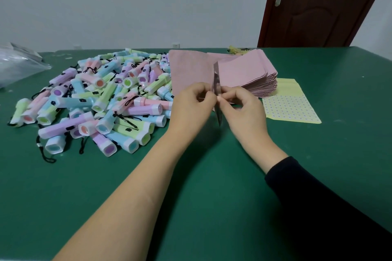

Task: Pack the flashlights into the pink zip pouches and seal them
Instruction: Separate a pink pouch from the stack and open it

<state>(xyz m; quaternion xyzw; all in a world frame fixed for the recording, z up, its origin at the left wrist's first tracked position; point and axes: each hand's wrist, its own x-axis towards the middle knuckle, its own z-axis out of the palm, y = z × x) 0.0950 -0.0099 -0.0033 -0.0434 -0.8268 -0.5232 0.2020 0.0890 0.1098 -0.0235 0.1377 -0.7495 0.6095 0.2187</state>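
A big heap of pastel flashlights (101, 99) with black wrist cords lies on the green table (212, 186) at the left. A thick stack of pink zip pouches (248, 72) sits behind my hands. Between my hands stands one pink pouch (216, 82), seen edge-on and upright. My left hand (193, 106) pinches its near edge from the left. My right hand (241, 110) pinches the same edge from the right, fingertips almost meeting. No flashlight is in either hand.
A yellow dotted sheet (290, 103) lies to the right of the pouch stack. A clear plastic bag (17, 63) rests at the table's far left edge. A dark red door (318, 6) stands behind the table at the right.
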